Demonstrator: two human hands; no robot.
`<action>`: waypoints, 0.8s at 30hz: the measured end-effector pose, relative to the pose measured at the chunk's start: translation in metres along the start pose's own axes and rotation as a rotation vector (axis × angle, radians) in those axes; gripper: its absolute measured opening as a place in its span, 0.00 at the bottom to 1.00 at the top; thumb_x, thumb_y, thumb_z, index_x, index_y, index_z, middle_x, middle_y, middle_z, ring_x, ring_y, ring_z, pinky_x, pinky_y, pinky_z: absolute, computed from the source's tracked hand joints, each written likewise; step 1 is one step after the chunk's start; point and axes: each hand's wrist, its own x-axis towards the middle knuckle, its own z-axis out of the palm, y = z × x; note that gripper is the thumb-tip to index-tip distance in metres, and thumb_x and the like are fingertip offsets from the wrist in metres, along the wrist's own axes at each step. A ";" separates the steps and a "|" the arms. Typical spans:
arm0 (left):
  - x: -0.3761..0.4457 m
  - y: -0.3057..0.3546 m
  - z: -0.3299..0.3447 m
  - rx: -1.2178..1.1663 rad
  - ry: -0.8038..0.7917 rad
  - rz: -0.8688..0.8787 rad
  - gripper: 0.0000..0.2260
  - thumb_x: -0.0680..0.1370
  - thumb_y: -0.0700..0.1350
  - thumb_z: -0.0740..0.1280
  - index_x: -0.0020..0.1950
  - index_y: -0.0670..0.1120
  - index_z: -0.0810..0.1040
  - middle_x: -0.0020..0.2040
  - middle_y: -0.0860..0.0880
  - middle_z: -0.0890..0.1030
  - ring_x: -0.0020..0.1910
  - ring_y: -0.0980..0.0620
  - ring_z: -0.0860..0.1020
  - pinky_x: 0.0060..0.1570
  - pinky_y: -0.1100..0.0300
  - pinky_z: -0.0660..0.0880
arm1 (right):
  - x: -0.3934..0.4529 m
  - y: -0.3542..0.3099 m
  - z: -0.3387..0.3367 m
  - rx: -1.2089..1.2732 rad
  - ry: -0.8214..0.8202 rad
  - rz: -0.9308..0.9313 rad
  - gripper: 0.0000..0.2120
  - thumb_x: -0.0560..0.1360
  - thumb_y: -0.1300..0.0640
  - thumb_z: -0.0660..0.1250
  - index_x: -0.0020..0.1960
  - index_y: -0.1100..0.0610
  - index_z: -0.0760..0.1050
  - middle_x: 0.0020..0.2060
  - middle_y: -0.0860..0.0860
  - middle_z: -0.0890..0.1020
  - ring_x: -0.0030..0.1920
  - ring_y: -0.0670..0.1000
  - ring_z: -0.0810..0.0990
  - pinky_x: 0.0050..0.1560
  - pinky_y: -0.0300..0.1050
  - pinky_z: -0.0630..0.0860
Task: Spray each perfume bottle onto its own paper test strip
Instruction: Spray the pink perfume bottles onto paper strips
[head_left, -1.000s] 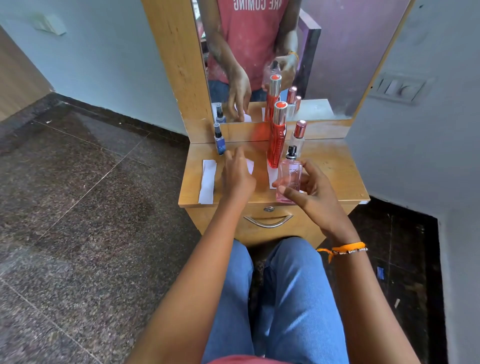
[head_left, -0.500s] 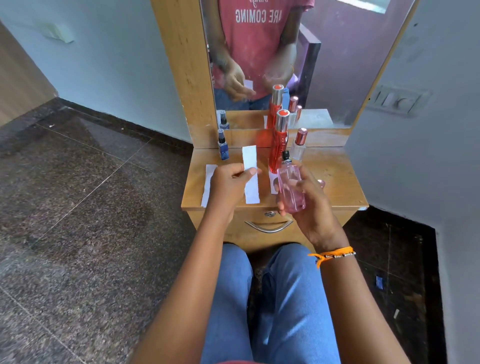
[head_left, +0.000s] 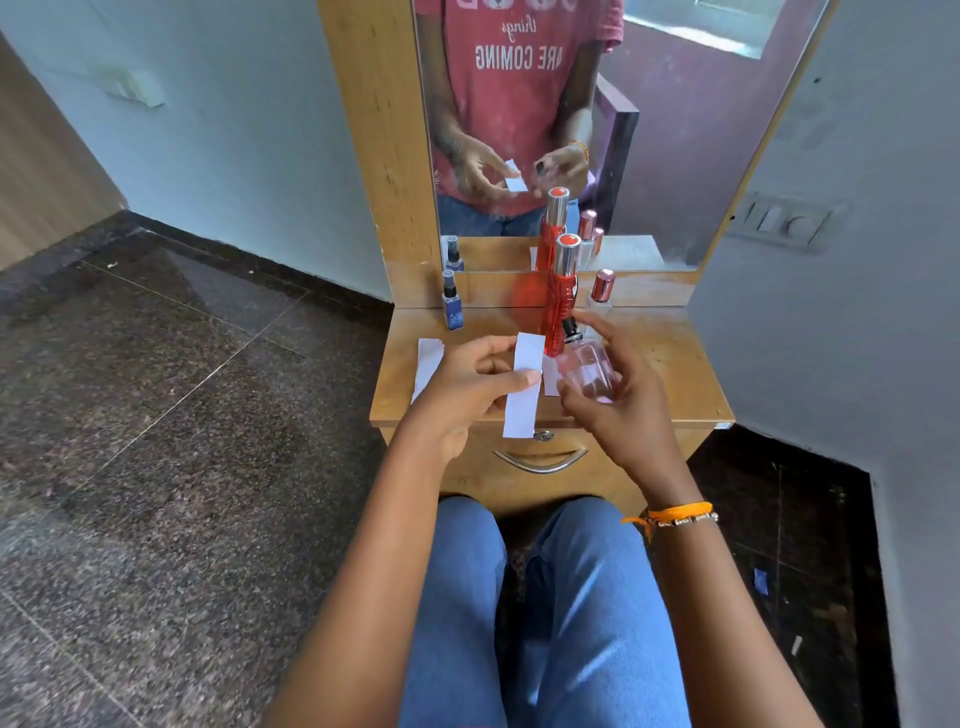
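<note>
My left hand (head_left: 467, 387) pinches a white paper strip (head_left: 524, 395) upright above the wooden dresser top (head_left: 670, 374). My right hand (head_left: 618, 400) grips a pink glass perfume bottle (head_left: 589, 370), tilted so its black nozzle points toward the strip. Behind them stands a tall red bottle (head_left: 561, 301) with a silver cap. A small blue bottle (head_left: 451, 306) stands at the back left and a clear bottle with a rose cap (head_left: 601, 293) at the back right. A second strip (head_left: 428, 364) lies flat on the left; a third strip (head_left: 549, 376) peeks out beside the pink bottle.
A mirror (head_left: 597, 119) rises behind the dresser and reflects my hands and the bottles. A drawer with a metal handle (head_left: 540, 461) faces my knees. A wall with a switch plate (head_left: 784, 221) closes the right side; tiled floor spreads to the left.
My left hand lifted a strip off the dresser and my right hand raised the pink bottle off the top, tilting its nozzle toward the strip.
</note>
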 end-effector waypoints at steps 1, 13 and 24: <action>0.000 0.000 0.000 -0.010 -0.015 0.000 0.15 0.73 0.37 0.69 0.58 0.48 0.76 0.42 0.48 0.79 0.42 0.54 0.78 0.45 0.58 0.73 | 0.000 0.002 0.000 -0.136 0.016 -0.048 0.32 0.70 0.66 0.71 0.65 0.39 0.68 0.53 0.47 0.80 0.50 0.47 0.81 0.55 0.63 0.76; 0.000 -0.006 0.011 0.002 -0.087 0.003 0.18 0.74 0.37 0.69 0.62 0.49 0.74 0.43 0.44 0.77 0.46 0.51 0.77 0.48 0.57 0.72 | 0.002 0.005 0.004 -0.649 0.016 -0.180 0.31 0.71 0.63 0.69 0.68 0.43 0.65 0.50 0.49 0.71 0.41 0.49 0.73 0.40 0.51 0.76; 0.001 -0.010 0.013 0.000 -0.079 0.000 0.20 0.74 0.37 0.69 0.64 0.48 0.73 0.46 0.43 0.79 0.46 0.52 0.79 0.48 0.58 0.74 | 0.002 0.004 0.005 -0.682 0.002 -0.157 0.31 0.71 0.65 0.68 0.68 0.45 0.65 0.55 0.51 0.74 0.45 0.54 0.78 0.44 0.54 0.77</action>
